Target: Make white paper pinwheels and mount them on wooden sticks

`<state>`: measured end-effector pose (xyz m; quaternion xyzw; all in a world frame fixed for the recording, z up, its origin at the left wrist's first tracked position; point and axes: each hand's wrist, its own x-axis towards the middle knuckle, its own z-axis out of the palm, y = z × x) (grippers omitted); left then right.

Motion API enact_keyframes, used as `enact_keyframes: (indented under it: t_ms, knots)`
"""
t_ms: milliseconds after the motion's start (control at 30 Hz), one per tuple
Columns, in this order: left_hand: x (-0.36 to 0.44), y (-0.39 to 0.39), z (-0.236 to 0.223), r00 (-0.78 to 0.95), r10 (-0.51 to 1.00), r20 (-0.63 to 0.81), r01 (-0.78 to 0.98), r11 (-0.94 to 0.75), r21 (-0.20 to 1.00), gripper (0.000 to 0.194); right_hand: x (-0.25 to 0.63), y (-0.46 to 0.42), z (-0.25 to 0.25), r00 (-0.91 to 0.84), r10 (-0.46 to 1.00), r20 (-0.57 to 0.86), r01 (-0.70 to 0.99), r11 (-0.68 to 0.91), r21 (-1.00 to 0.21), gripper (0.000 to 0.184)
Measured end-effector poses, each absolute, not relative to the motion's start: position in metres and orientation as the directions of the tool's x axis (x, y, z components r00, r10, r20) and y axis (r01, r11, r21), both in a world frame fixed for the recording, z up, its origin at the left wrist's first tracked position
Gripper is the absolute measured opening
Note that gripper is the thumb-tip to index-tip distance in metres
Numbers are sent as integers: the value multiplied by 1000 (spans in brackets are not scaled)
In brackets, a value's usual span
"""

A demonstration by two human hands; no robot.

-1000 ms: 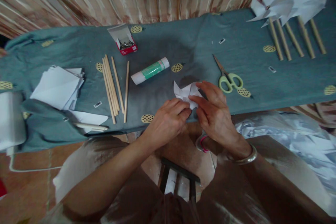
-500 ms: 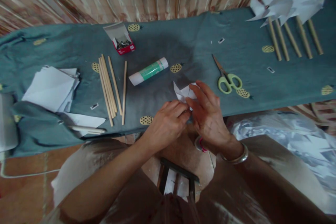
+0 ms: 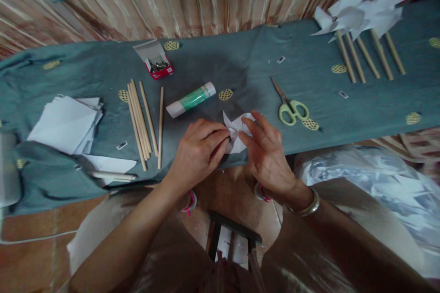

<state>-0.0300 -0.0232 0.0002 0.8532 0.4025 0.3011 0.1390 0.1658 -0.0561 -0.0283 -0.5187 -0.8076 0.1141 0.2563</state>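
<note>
Left grip [image 3: 201, 151] shifted leftward, folded paper [image 3: 235, 144] between — right grip [image 3: 268, 155] opposite

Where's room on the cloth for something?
Bare cloth: between the red box and scissors, behind the green tube. More: right of the scissors, in front of the pinwheels, bar a label. Sticks and paper stack crowd the left; left hand and right hand, the front.

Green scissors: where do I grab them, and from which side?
Probably best by the green handle loops, coming from the near right: the scissors lie flat with their loops on the near side and their blades pointing away and left, so you'd avoid the sharp part.
</note>
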Motion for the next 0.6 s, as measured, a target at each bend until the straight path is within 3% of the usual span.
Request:
enact_keyframes:
  t_ms: [300, 600]
  knots:
    - [-26, -13, -10, 363, 835, 414, 538, -550, 639, 17, 165, -59, -29, -312, 881, 356, 810, 443, -385, 38]
    - [-23, -5, -13, 308, 855, 418, 498, -519, 694, 16, 173, -62, -17, -232, 909, 345, 781, 385, -491, 39]
